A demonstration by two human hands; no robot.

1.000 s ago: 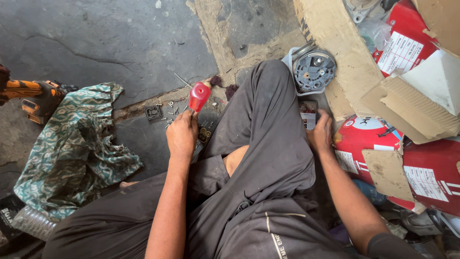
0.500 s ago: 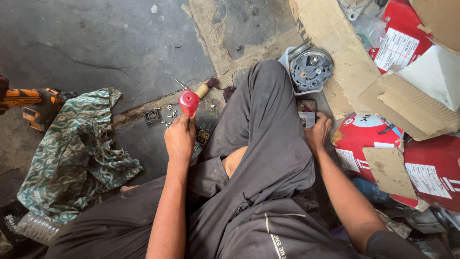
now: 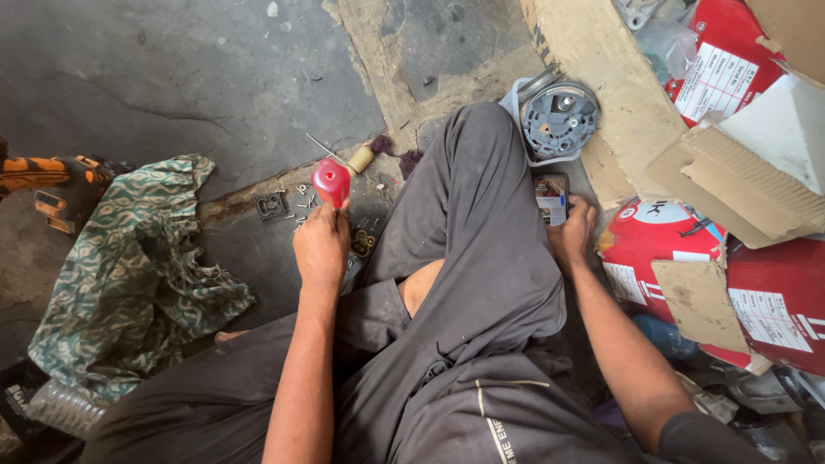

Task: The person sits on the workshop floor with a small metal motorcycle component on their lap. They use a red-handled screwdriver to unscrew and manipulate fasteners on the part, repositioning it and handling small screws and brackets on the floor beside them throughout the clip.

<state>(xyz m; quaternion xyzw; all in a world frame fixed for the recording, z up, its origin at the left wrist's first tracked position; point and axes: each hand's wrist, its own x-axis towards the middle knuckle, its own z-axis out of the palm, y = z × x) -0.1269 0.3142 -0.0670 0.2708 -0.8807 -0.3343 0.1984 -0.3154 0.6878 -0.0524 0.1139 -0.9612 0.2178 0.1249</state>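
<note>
My left hand [image 3: 320, 245] grips a screwdriver by its red handle [image 3: 331, 180], raised over the concrete floor. Just beyond it lie small screws and a little metal bracket [image 3: 271, 205], plus a thin tool with a tan handle [image 3: 359, 159]. My right hand [image 3: 571, 232] rests by my bent knee and holds a small dark phone [image 3: 551, 198]. A round grey alternator [image 3: 559, 116] sits on the floor just past the knee. My grey trousers fill the middle of the view.
A green patterned cloth [image 3: 129, 266] lies crumpled at the left, with an orange power tool [image 3: 51, 180] beyond it. Red boxes [image 3: 662, 249] and torn cardboard [image 3: 739, 180] crowd the right side. A clear plastic bottle [image 3: 60, 408] lies at the lower left.
My left hand has drawn the red-handled screwdriver slightly back toward me and tilted it more upright. The right hand stays by the phone.
</note>
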